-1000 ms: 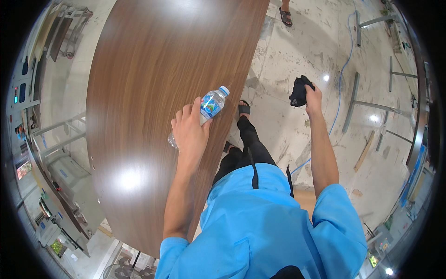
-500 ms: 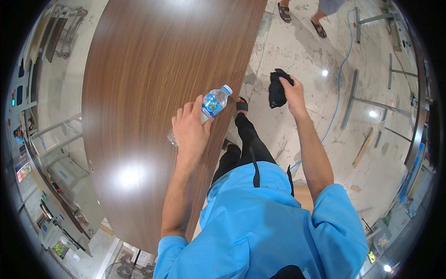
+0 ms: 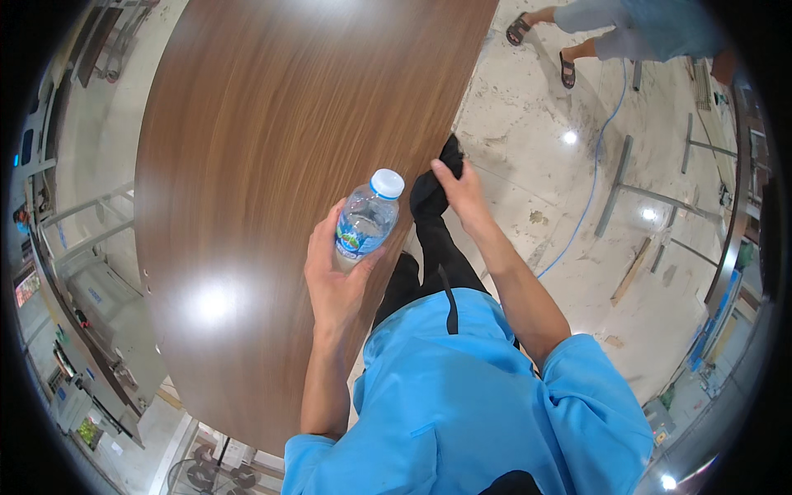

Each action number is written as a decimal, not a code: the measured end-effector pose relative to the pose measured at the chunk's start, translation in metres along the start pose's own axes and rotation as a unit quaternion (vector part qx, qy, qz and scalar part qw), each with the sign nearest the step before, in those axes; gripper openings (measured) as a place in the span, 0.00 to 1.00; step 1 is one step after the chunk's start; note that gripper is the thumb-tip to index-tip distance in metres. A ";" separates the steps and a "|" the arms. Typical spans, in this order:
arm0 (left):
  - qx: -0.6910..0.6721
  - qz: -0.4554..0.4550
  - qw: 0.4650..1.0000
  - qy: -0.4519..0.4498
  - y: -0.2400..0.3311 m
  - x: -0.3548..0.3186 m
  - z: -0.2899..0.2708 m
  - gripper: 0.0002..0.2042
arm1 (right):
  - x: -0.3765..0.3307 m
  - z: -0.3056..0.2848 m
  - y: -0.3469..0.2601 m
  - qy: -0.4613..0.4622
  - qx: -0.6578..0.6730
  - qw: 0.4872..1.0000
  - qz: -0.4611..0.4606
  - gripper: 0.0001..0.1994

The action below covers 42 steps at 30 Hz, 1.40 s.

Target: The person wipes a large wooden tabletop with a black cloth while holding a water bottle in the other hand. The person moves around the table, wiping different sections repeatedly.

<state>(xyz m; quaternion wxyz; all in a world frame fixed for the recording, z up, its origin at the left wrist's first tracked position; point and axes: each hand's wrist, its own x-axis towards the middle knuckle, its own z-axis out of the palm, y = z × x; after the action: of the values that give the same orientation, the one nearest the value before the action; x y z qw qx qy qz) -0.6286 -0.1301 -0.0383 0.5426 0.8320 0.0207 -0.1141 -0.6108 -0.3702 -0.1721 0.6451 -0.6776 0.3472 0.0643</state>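
Clear plastic bottle (image 3: 365,221), cylindrical, white round cap, blue printed label, grasped by curled left hand (image 3: 329,268), over smooth wood-grain surface (image 3: 264,181) near its right edge, soft black cloth (image 3: 431,191) pinched in right hand (image 3: 463,194) beside that edge.

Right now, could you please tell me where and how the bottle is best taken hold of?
I would grip the bottle around its clear shoulder, just below the cap, coming from the far right. The left hand wraps its lower part, while the rounded shoulder looks bare and the cap points away from that hand.
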 end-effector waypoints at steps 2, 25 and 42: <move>-0.033 -0.009 0.999 0.013 0.000 -0.007 -0.006 0.34 | -0.008 -0.010 0.005 -0.016 0.147 0.988 0.039 0.28; -0.099 0.005 0.995 0.001 0.011 -0.020 -0.011 0.36 | 0.040 0.019 -0.014 0.086 0.020 0.994 -0.064 0.20; -0.120 0.019 0.993 -0.012 0.022 -0.029 -0.014 0.37 | 0.041 0.028 0.000 0.111 0.001 0.993 0.040 0.22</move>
<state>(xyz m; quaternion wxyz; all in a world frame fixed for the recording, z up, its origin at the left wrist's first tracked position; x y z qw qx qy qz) -0.6510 -0.1240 -0.0073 0.6404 0.7600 0.0124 -0.1102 -0.5698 -0.3602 -0.1988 0.6001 -0.6656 0.4435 0.0140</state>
